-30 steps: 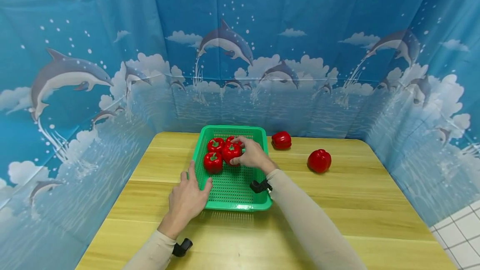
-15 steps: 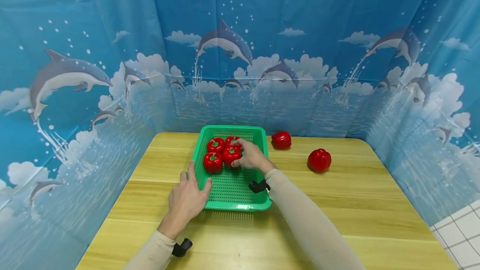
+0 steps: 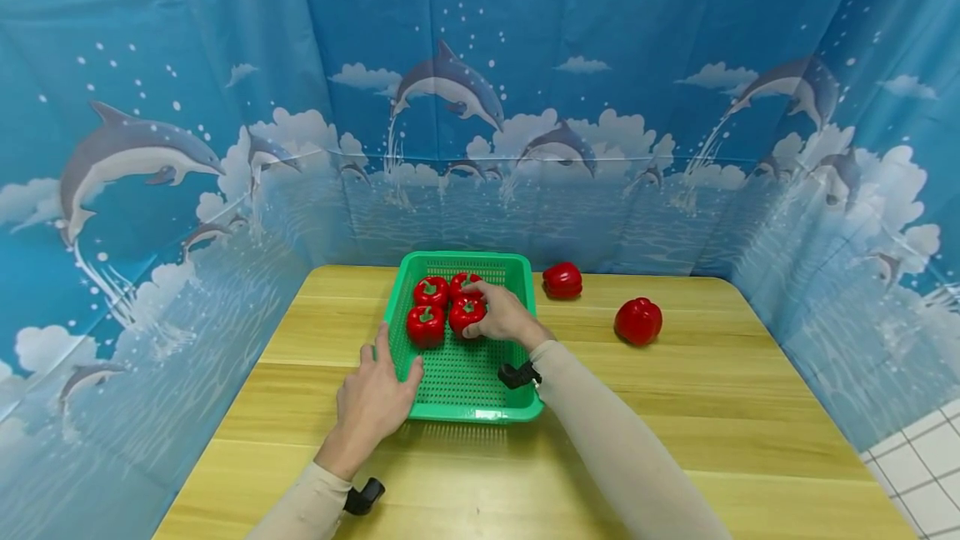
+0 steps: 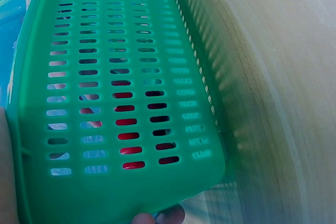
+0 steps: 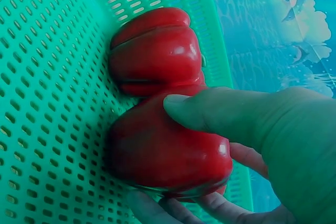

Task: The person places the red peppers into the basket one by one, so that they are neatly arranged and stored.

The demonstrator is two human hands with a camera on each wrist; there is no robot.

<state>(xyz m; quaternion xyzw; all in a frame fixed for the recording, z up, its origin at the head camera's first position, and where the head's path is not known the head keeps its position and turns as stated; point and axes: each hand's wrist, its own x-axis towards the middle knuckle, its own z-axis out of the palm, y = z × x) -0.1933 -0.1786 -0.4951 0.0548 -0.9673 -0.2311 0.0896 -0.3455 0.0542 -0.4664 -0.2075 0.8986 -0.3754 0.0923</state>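
Note:
In the head view, my right hand [image 3: 506,313] reaches into a green plastic basket [image 3: 480,413] and holds a red bell pepper [image 3: 467,317]. The right wrist view shows the thumb [image 5: 191,109] on one side of this pepper [image 5: 168,148] and fingers on the other. Three more red bell peppers stand in the basket: one at the front left [image 3: 426,327], one at the back left [image 3: 431,291], one at the back right [image 3: 464,280], partly hidden by my fingers. My left hand [image 3: 375,398] rests at the basket's left side, fingers spread and mostly straight.
Two red bell peppers lie outside the basket on the wooden table [image 3: 720,432]: one near the back edge [image 3: 562,281], another farther right [image 3: 638,322]. A blue dolphin-print curtain [image 3: 600,215] stands behind the table and along both sides.
My right hand has moved the held pepper slightly right and down inside the basket, off the pepper at front left. The left hand and the basket stay in place.

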